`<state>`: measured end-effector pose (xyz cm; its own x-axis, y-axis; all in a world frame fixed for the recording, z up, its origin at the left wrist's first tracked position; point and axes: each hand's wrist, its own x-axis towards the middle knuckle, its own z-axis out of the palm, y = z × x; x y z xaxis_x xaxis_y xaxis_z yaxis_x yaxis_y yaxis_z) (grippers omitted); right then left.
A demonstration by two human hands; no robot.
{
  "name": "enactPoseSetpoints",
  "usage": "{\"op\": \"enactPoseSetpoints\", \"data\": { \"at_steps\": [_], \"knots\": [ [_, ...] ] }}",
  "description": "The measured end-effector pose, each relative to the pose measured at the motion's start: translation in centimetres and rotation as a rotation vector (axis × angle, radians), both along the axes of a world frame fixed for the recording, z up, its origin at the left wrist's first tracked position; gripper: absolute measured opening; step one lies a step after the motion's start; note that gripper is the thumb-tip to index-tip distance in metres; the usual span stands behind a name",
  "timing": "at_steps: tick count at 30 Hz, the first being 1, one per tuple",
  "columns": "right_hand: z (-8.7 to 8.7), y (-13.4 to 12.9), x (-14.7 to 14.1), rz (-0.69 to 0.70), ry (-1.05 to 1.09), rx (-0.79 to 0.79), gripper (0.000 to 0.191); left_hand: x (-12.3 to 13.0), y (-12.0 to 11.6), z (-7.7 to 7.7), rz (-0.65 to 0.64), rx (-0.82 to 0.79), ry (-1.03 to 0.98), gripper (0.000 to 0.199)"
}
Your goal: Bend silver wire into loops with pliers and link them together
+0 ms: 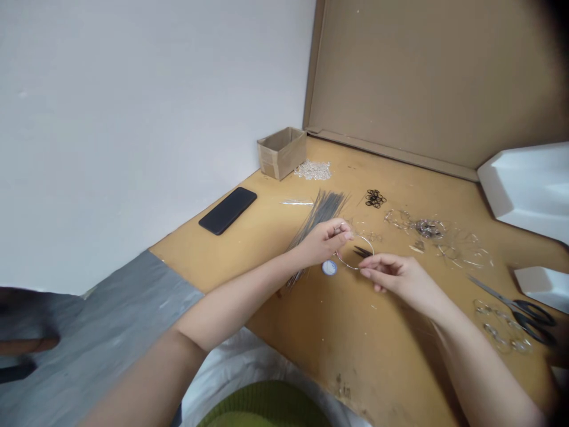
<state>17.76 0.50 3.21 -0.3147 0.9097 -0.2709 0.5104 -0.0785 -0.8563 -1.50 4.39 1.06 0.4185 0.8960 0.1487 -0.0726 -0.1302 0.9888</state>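
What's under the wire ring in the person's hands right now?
Through the thin metal ring show short dark strands and the tan tabletop. The left hand covers the ring's left part, so whatever lies beneath there cannot be seen.

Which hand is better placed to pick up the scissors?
Probably the right hand: it sits nearer the scissors, while the left hand, at the wire ring, lies farther away.

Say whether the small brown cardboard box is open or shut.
Open: the small brown cardboard box shows its inside walls.
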Motion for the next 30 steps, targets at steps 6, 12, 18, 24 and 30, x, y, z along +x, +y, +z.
{"op": "enactPoseSetpoints", "data": {
  "at_steps": [6,12,18,24,30],
  "knots": [
    [-0.5,0.0,-0.9,-0.03,0.027,-0.014,0.03,0.2,-0.1,-0.2,0.01,0.0,0.012,0.022],
    [-0.7,-0.1,-1.3,-0.028,0.005,0.015,0.025,0.2,-0.3,-0.1,0.022,0.029,0.031,0.021],
    [-0.8,-0.1,-0.9,-0.061,-0.041,0.049,0.025,0.2,-0.3,-0.1,0.029,0.046,0.036,0.021],
    [-1.0,0.2,-0.2,-0.06,-0.042,0.074,0.027,0.2,-0.1,-0.6,0.009,0.024,0.024,0.022],
    [-0.3,0.5,0.8,-0.068,-0.018,0.03,0.03,0.1,-0.2,-0.5,-0.017,0.025,0.029,0.022]
  ]
}}
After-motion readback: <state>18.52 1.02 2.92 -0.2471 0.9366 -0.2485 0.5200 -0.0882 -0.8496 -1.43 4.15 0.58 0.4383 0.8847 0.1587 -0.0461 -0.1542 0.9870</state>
